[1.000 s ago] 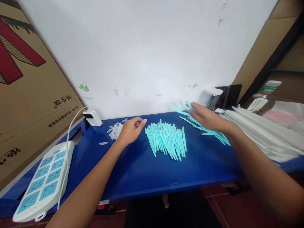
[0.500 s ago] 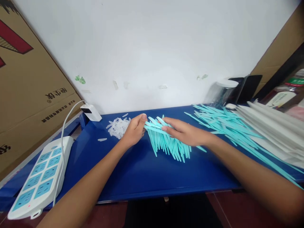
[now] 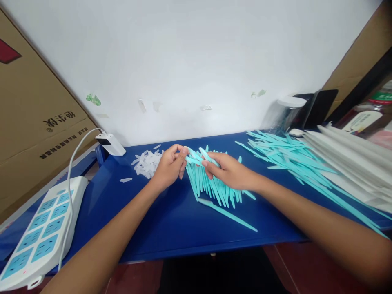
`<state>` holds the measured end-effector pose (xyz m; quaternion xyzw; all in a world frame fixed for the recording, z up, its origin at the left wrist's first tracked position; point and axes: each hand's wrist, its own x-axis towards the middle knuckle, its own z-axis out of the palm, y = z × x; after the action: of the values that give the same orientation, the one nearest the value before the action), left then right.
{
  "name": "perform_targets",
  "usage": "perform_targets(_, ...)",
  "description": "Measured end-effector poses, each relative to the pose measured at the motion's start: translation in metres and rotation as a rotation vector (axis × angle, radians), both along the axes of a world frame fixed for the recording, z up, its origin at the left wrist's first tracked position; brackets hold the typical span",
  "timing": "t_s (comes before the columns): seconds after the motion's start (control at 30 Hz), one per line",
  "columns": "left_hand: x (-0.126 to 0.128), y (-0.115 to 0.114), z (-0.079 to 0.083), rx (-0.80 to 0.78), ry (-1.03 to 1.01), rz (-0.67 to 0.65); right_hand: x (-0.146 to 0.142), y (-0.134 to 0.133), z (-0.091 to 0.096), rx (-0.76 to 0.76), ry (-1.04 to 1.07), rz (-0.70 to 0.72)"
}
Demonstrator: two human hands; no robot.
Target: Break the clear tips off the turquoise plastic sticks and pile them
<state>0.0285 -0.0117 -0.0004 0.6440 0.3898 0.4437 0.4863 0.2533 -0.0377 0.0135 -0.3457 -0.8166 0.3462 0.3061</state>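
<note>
My left hand (image 3: 170, 167) pinches the tip of a turquoise eyebrow razor (image 3: 193, 154) between thumb and fingers. My right hand (image 3: 231, 171) is closed around the other end of it and a few more razors. Below both hands lies a fanned heap of turquoise razors (image 3: 214, 190) on the blue table. One single razor (image 3: 234, 216), its greyish blade end to the left, lies in front of that heap. Small translucent caps (image 3: 146, 165) are piled just left of my left hand. Whether a cap is between my left fingertips cannot be made out.
A second heap of turquoise razors (image 3: 288, 155) lies to the right, beside stacked white sheets (image 3: 361, 159). Behind stands a lidded clear jar (image 3: 288, 116). On the left are a power strip (image 3: 45, 232), a white cabled device (image 3: 110, 144) and a cardboard box (image 3: 39, 106).
One razor now lies in front of the heap, where the table was bare before. My hands have drawn slightly closer together, and the whole view has shifted a little.
</note>
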Motion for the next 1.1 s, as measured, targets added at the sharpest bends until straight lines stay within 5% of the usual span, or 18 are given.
perform_targets(0.17,-0.006,0.001,0.002,0.079,0.212,-0.077,0.003,0.000,0.003,-0.021,-0.047,0.055)
perform_targets(0.43,-0.006,-0.004,0.003,0.432,0.441,0.114,0.003,-0.004,0.006,-0.084,-0.029,0.082)
perform_targets(0.83,-0.008,-0.003,0.009,0.568,0.585,0.321,0.003,-0.005,0.008,-0.057,-0.121,0.086)
perform_targets(1.1,-0.022,0.007,0.014,0.574,0.541,0.414,0.020,0.010,0.015,0.057,-0.147,-0.048)
